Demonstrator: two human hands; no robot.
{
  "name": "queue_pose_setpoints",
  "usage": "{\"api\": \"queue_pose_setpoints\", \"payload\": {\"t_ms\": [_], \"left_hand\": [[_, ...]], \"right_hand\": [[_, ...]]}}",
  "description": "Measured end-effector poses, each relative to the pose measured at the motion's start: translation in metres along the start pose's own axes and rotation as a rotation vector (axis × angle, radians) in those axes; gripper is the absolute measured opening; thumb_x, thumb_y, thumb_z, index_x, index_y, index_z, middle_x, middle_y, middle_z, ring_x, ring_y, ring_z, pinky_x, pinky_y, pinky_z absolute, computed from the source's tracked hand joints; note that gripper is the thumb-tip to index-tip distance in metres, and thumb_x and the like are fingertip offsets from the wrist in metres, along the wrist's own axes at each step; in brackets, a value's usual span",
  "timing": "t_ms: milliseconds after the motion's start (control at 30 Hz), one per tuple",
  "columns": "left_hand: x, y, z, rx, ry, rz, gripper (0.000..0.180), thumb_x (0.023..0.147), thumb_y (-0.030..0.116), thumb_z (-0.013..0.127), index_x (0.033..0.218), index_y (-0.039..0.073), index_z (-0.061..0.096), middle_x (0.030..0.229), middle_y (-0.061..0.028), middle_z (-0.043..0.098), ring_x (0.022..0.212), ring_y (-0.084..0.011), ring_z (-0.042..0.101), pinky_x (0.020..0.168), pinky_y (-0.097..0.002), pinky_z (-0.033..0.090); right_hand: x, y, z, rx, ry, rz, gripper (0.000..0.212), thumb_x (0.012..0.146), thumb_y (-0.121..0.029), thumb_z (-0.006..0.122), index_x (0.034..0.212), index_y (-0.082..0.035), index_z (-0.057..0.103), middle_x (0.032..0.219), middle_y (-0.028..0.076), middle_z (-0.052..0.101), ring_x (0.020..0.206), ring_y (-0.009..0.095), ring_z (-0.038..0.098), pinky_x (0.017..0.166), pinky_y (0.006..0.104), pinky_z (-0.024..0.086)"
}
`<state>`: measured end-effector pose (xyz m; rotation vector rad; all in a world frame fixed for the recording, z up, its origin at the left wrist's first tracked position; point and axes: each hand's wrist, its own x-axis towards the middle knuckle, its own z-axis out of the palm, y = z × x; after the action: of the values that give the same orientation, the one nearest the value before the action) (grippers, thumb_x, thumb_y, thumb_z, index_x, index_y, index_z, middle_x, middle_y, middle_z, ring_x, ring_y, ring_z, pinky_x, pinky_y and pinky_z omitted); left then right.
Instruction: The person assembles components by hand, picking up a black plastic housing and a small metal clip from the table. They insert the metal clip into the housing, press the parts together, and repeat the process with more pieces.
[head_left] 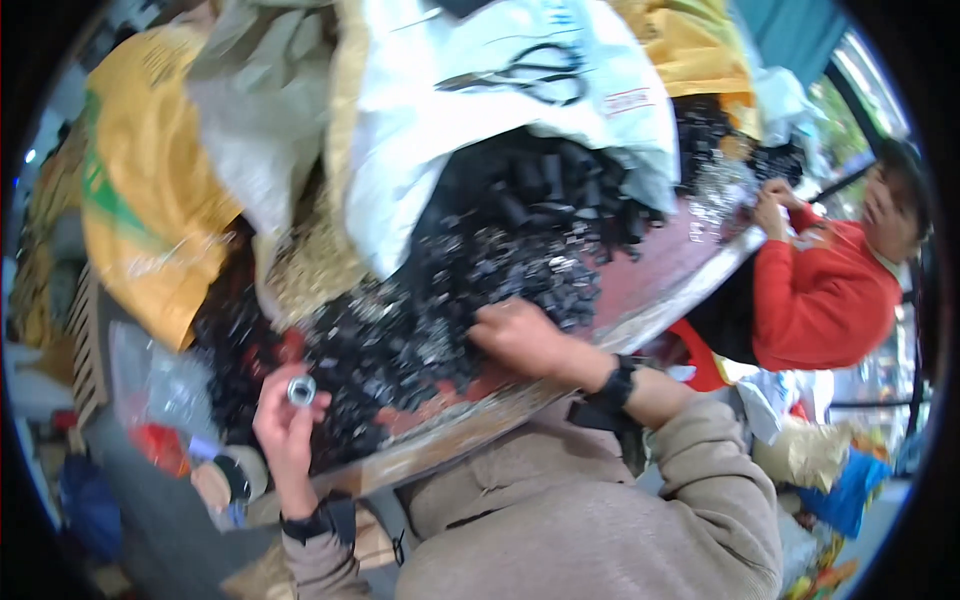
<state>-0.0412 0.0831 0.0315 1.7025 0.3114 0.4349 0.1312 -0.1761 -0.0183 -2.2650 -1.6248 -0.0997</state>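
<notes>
My left hand [284, 425] is raised over the near left edge of the table, its fingers closed around a short metal tube [301, 390]. The tube's round open end points up toward me. Over the pile of small black parts [440, 320], my right hand [518, 338] is bent with its fingers curled inward and pressed together. Its fingertips touch or hover just over the pile, and what they hold, if anything, is hidden. Small shiny metal bits lie mixed among the black pieces. Larger black tube-like pieces [545, 185] spill from a white sack [400, 130].
Black-handled scissors [530, 75] lie on the white sack. A yellow sack [150, 180] leans at the left, with a tape roll [240, 475] below it. The table's wooden edge [470, 425] runs before me. A co-worker in a red top [825, 290] sits at the right, hands at the table.
</notes>
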Motion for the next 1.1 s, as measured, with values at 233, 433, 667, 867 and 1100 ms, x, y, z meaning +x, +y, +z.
{"api": "queue_pose_setpoints", "payload": {"t_ms": [233, 433, 667, 867, 1100], "left_hand": [[-0.012, -0.018, 0.011, -0.275, -0.039, -0.062, 0.026, 0.083, 0.023, 0.046, 0.092, -0.002, 0.05, 0.106, -0.0109, 0.048, 0.062, -0.0124, 0.055, 0.047, -0.0165, 0.04], [-0.009, -0.013, 0.036, -0.275, 0.097, -0.189, 0.02, 0.084, 0.013, 0.043, 0.096, -0.001, 0.049, 0.11, -0.0111, 0.048, 0.068, -0.0115, 0.055, 0.048, -0.0157, 0.042], [-0.014, 0.013, 0.059, -0.528, 0.081, -0.351, 0.026, 0.078, 0.0, 0.048, 0.104, 0.0, 0.044, 0.108, -0.0112, 0.049, 0.077, -0.0119, 0.054, 0.055, -0.0168, 0.046], [-0.004, -0.002, 0.067, -0.644, -0.009, -0.504, 0.028, 0.073, -0.007, 0.051, 0.099, 0.003, 0.045, 0.099, -0.0097, 0.052, 0.076, -0.0125, 0.053, 0.063, -0.0198, 0.047], [0.013, -0.018, 0.104, -0.253, -0.165, -0.282, 0.021, 0.07, -0.009, 0.052, 0.084, 0.004, 0.045, 0.083, -0.0054, 0.049, 0.073, -0.0093, 0.049, 0.063, -0.0211, 0.044]], "right_hand": [[0.011, -0.015, 0.017, -0.098, 0.021, -0.001, 0.009, 0.064, -0.015, 0.05, 0.066, -0.008, 0.046, 0.069, 0.006, 0.045, 0.062, 0.019, 0.051, 0.055, 0.0296, 0.04], [0.005, -0.014, 0.018, -0.227, 0.031, -0.005, 0.008, 0.07, -0.015, 0.045, 0.071, -0.008, 0.046, 0.071, 0.006, 0.044, 0.061, 0.016, 0.05, 0.052, 0.0272, 0.037], [0.006, -0.011, 0.018, -0.026, -0.016, 0.066, 0.01, 0.072, -0.014, 0.044, 0.077, -0.006, 0.044, 0.075, 0.009, 0.046, 0.062, 0.02, 0.053, 0.055, 0.0312, 0.04], [0.014, -0.01, 0.013, 0.316, -0.007, 0.238, 0.009, 0.074, -0.011, 0.045, 0.076, -0.003, 0.043, 0.073, 0.014, 0.049, 0.065, 0.028, 0.055, 0.056, 0.0378, 0.042], [0.032, -0.014, -0.002, 0.955, 0.124, 0.153, 0.009, 0.075, -0.009, 0.05, 0.073, -0.001, 0.049, 0.06, 0.012, 0.053, 0.055, 0.024, 0.055, 0.045, 0.0318, 0.041]]}}
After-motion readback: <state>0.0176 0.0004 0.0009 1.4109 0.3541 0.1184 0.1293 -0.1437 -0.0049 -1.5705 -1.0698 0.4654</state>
